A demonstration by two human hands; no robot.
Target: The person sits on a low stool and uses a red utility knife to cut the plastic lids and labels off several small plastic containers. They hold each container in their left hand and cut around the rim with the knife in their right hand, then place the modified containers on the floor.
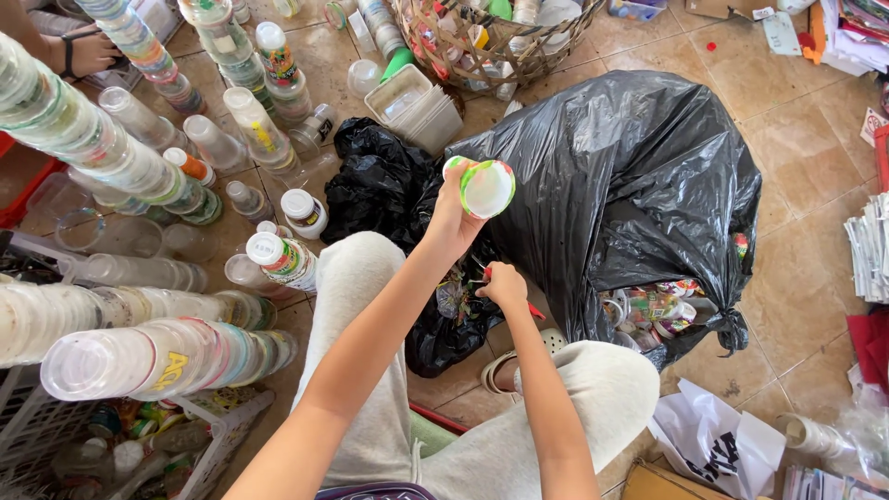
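The left hand [451,215] holds a white cup [483,186] with its fingers closed on the rim, just before the black bag [630,176]. The right hand [503,283] is fisted on something red at the bag's near edge; bare floor [796,157] lies beyond the bag.

What the right hand [505,283] pinches is perhaps red, mostly hidden.

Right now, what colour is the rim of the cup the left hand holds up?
Green, around a white inside; the cup shows best in the head view, raised in the left hand.
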